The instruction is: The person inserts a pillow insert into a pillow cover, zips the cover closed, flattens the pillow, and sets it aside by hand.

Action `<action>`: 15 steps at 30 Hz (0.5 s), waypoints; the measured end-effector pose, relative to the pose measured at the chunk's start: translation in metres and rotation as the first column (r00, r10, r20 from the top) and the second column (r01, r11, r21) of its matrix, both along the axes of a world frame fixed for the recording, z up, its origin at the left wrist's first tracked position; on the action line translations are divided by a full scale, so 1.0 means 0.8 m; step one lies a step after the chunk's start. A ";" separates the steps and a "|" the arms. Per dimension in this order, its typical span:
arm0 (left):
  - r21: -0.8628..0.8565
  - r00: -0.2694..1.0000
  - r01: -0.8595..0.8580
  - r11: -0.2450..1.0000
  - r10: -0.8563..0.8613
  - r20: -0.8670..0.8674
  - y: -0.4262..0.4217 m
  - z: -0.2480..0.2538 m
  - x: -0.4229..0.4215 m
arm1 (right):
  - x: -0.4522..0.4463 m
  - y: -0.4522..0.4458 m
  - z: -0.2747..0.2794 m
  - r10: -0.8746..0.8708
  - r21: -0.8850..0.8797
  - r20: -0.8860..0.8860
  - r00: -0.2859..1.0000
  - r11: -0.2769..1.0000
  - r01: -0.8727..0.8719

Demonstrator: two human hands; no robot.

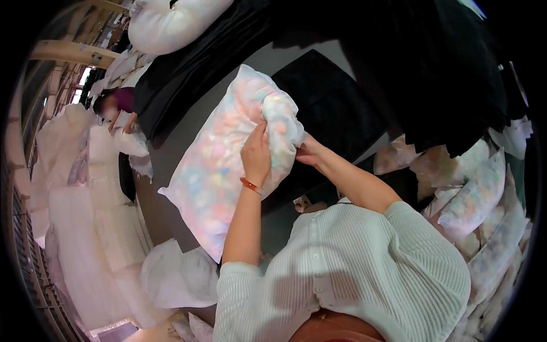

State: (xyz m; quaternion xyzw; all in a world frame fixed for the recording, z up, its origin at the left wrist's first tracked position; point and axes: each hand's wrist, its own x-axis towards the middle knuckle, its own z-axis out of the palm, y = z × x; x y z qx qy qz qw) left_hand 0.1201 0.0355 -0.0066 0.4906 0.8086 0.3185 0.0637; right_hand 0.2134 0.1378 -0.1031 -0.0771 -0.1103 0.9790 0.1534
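Observation:
A plump white pillow (pixel 208 162) with pastel pink, blue and orange filling showing through is held up in front of me. My left hand (pixel 256 153), with an orange band at the wrist, has its fingers closed on the gathered fabric near the pillow's right end. At that same end, my right hand (pixel 308 150) grips the edge of the casing from the right side. Its fingertips are partly hidden behind the fabric. Behind the pillow a flat black cloth (pixel 336 102) lies on the grey floor.
Several similar stuffed pillows (pixel 476 199) are heaped at my right. Black fabric (pixel 439 68) hangs or lies at the upper right, more (pixel 199 62) at upper left. White wrapped bundles (pixel 85 245) line the left, where another person (pixel 122 105) bends over a white piece. A white bag (pixel 176 273) sits nearby.

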 end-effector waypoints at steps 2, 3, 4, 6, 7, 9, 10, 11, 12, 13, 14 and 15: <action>0.085 0.973 0.071 0.994 -0.050 -0.227 0.006 -0.016 0.004 | -0.011 -0.006 -0.004 -0.034 0.052 0.083 0.996 0.998 0.029; 0.085 0.972 0.062 0.994 -0.040 -0.230 0.006 -0.019 0.007 | -0.016 -0.012 0.003 -0.079 0.101 0.169 0.982 0.993 0.063; 0.101 0.947 0.073 0.992 -0.038 -0.318 0.005 -0.020 0.007 | -0.020 -0.019 0.010 -0.126 0.050 0.212 0.969 0.992 0.118; 0.077 0.932 0.072 0.994 -0.039 -0.360 0.003 -0.019 0.008 | -0.022 -0.029 0.027 -0.164 -0.027 0.228 0.960 0.984 0.175; 0.077 0.931 0.067 0.995 -0.034 -0.365 -0.001 -0.017 0.009 | -0.025 -0.032 0.032 -0.204 -0.104 0.253 0.946 0.966 0.236; 0.085 0.917 0.113 0.990 -0.071 -0.391 -0.013 -0.009 0.009 | -0.028 -0.017 0.018 0.014 -0.173 0.107 0.994 0.985 0.005; 0.090 0.935 0.131 0.987 -0.093 -0.342 -0.020 -0.010 -0.002 | -0.019 -0.018 0.007 0.031 -0.168 0.068 0.997 0.986 -0.019; 0.089 0.936 0.122 0.989 -0.085 -0.341 -0.027 -0.010 -0.016 | -0.012 -0.019 -0.001 0.049 -0.155 0.030 0.998 0.987 -0.044; 0.101 0.940 0.165 0.981 -0.125 -0.318 -0.032 -0.010 -0.033 | 0.005 -0.016 0.030 0.078 -0.112 -0.064 0.995 0.990 -0.085; 0.108 0.942 0.205 0.973 -0.166 -0.291 -0.036 -0.009 -0.038 | 0.006 -0.015 0.019 0.086 -0.119 -0.058 0.995 0.989 -0.093; 0.116 0.949 0.204 0.972 -0.167 -0.269 -0.038 -0.012 -0.038 | 0.007 -0.015 0.001 0.124 -0.142 -0.105 0.987 0.980 -0.138; 0.106 0.950 0.204 0.973 -0.171 -0.262 -0.040 -0.016 -0.039 | 0.010 -0.012 -0.007 0.152 -0.161 -0.155 0.976 0.971 -0.177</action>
